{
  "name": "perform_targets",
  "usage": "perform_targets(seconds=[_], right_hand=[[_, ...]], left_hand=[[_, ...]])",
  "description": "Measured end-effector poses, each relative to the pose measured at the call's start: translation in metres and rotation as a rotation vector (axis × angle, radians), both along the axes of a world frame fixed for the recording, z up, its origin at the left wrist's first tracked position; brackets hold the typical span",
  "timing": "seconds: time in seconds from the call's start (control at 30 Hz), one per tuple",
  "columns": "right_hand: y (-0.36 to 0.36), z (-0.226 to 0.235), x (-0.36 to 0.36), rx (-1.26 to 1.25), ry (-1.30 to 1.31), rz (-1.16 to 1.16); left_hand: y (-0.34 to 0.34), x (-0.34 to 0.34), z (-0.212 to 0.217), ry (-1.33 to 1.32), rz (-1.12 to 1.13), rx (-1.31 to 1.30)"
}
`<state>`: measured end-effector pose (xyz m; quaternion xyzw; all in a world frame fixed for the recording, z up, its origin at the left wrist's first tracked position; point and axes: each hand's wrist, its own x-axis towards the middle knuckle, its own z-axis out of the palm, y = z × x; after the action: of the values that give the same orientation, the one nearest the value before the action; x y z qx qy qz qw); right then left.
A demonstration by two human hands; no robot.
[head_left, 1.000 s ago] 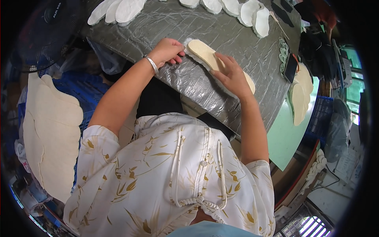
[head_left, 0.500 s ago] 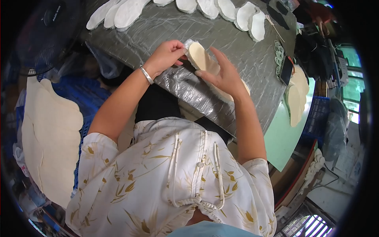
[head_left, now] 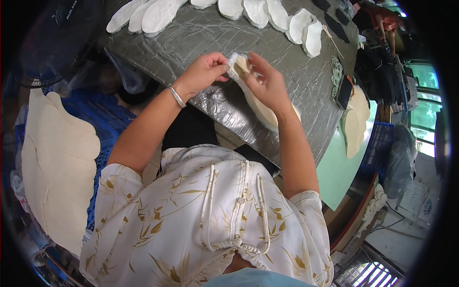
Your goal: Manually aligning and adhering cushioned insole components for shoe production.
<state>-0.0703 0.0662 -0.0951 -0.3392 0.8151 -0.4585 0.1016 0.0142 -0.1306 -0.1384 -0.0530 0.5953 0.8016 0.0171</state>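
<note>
A cream insole (head_left: 262, 109) with a fluffy white edge lies slantwise near the front edge of the grey-covered table (head_left: 205, 43). My left hand (head_left: 203, 74), a silver bangle at its wrist, pinches the fluffy rim at the insole's far end. Bent over the same end is my right hand (head_left: 270, 86), its thumb and fingers closed on the insole and covering part of it. Along the table's far side lies a curved row of several white insoles (head_left: 160, 15).
At the right are a phone (head_left: 344, 92), a coil of pale cord (head_left: 336, 71) and stacked cream pieces (head_left: 355, 125) on a green board (head_left: 330, 179). Large cream sheets (head_left: 57, 158) rest on a blue crate (head_left: 103, 112) at my left. A dark fan (head_left: 60, 36) stands at far left.
My right hand has closed in toward the insole's far end, its fingers now bent there. My left hand has shifted slightly and keeps its pinch on the rim.
</note>
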Motion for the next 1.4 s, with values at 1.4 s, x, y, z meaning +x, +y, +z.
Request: perform_targets(seconds=[1.4], right_hand=[[-0.038,-0.033,-0.003,-0.366,-0.293,0.060]], left_hand=[[0.049,0.024,-0.003,0.042,0.142,0.576]])
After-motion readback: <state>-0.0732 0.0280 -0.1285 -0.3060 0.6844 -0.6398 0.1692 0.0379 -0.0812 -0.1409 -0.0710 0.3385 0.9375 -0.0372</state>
